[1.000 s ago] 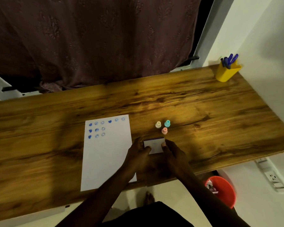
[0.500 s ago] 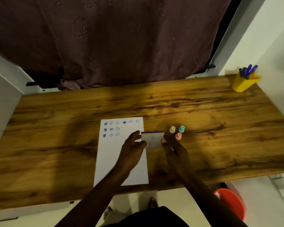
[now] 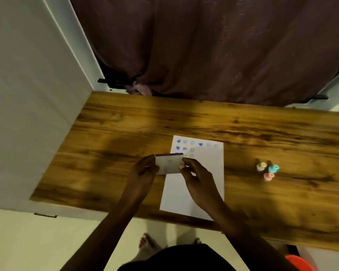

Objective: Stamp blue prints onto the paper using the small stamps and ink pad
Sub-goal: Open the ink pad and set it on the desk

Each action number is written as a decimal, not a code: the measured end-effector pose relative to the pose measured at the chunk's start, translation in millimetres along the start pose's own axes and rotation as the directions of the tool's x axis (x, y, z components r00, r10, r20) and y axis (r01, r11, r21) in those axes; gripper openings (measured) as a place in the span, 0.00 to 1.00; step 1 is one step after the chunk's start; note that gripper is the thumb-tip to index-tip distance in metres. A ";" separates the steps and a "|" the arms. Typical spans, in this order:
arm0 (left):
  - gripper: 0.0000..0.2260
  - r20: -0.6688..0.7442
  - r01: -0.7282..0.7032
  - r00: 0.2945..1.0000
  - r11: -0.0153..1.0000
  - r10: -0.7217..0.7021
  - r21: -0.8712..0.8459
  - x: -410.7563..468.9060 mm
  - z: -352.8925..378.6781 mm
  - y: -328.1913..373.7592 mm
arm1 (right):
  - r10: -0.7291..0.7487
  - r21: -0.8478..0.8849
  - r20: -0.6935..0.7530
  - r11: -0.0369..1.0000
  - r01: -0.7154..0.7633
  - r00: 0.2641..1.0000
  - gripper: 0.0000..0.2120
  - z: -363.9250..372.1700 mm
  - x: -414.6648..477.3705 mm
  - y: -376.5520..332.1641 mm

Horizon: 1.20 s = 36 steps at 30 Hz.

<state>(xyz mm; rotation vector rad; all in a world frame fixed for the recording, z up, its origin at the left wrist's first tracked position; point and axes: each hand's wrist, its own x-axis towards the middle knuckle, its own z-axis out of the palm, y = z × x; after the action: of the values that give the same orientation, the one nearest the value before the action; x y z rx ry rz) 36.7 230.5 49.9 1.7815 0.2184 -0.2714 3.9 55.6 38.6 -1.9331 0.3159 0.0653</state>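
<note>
Head view. Ink pad (image 3: 169, 164) is held up between both hands, over the left edge of the paper (image 3: 200, 182) and the desk (image 3: 110, 153) beside it. Half a second ago it sat right of the paper, close to the stamps; now it has crossed to the paper's left side.

Left hand (image 3: 144, 172): fingers closed on the pad's left end. Right hand (image 3: 199, 179): thumb and fingertips pinching its right end. Dark purple strip shows along the pad's far edge; whether the lid is open cannot be told through the blur.

Paper lies flat, blue prints in rows along its top; the pad covers part of the lower rows. Most of the sheet is bare.

Three stamps (image 3: 267, 170) stand in a cluster on the desk, well apart to the right, none in hand.

Judgement: pad is being relocated, not inked from. No stamping is under way; the pad must be put down and a stamp picked up before more prints go on.
</note>
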 end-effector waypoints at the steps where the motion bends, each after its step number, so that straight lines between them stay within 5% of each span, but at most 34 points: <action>1: 0.14 -0.013 0.021 1.000 1.000 -0.021 0.005 1.4 -11.5 -4.8 | -0.003 -0.010 0.024 1.000 0.003 1.000 0.21 11.1 1.0 -2.3; 8: 0.15 -0.045 0.071 0.997 0.997 -0.070 0.023 7.2 -78.2 -48.0 | 0.017 -0.076 0.186 0.997 -0.003 0.982 0.19 78.7 4.0 -4.4; 16: 0.18 -0.004 0.105 0.994 0.986 -0.105 0.128 20.5 -110.9 -82.9 | 0.047 -0.290 0.209 0.957 0.016 0.977 0.24 123.5 1.4 0.0; 24: 0.20 0.103 -0.025 0.995 0.931 -0.013 0.363 35.8 -115.0 -105.3 | 0.042 -0.324 0.193 0.946 0.023 0.980 0.27 131.3 0.7 3.5; 27: 0.23 0.114 -0.137 0.989 0.842 0.091 0.522 42.2 -115.9 -111.9 | 0.031 -0.330 0.183 0.943 0.032 0.983 0.29 131.6 0.8 4.7; 30: 0.24 0.212 -0.267 0.963 0.635 0.163 0.725 48.4 -115.8 -111.5 | 0.045 -0.316 0.174 0.949 0.013 0.984 0.30 131.1 2.0 4.3; 36: 0.28 0.385 -0.422 0.905 0.496 0.180 0.759 52.5 -114.5 -102.8 | 0.048 -0.346 0.159 0.938 0.010 0.986 0.31 129.4 4.2 4.3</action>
<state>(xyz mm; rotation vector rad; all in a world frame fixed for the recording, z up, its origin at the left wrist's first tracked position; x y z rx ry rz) 64.2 365.3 -36.9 2.6681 -0.5308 -0.3819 20.2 172.5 -15.0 -2.2565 0.2215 0.3115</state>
